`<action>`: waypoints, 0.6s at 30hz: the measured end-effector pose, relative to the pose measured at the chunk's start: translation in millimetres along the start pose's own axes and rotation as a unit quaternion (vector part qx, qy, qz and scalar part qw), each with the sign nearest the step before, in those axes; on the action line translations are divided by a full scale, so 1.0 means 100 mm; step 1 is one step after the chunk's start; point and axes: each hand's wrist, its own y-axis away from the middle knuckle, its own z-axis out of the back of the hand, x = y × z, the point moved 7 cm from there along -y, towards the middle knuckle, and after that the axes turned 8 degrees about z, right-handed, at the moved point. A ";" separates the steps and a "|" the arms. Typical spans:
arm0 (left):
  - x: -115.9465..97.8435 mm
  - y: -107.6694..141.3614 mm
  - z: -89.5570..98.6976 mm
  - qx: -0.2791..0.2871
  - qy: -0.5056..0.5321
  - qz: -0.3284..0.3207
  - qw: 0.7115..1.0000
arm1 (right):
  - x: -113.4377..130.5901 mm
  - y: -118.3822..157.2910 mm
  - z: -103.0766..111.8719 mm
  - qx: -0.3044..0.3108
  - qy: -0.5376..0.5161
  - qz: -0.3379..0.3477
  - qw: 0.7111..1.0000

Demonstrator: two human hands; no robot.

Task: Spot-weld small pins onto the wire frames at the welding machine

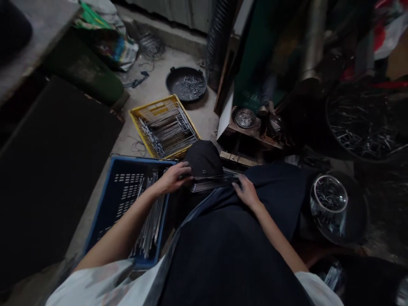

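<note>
Rods [208,185] btwn hands [174,177] [246,193], nr blue crate [123,168].

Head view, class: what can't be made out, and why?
Head view:
Finger contact of left hand and right hand with thin rods: too dim.
Blue crate: partly behind left forearm.
Pieces in black pan: too small.
Dark object, upper left: cut off by frame edge.

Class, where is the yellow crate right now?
In the head view, the yellow crate is left of centre, just beyond the left hand and blue crate, below the round black pan.
</note>
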 end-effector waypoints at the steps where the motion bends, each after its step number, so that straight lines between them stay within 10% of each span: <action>1: -0.04 -0.06 0.05 -0.019 -0.010 -0.004 1.000 | 0.04 -0.08 -0.01 0.012 0.023 0.015 1.000; 9: -0.32 -0.62 0.18 0.015 -0.041 0.006 0.999 | 0.03 -0.64 -0.05 0.079 0.088 0.036 0.992; 18: -0.16 -0.93 0.48 -0.058 -0.092 0.001 0.994 | 0.27 -0.62 0.09 0.069 0.201 0.082 0.974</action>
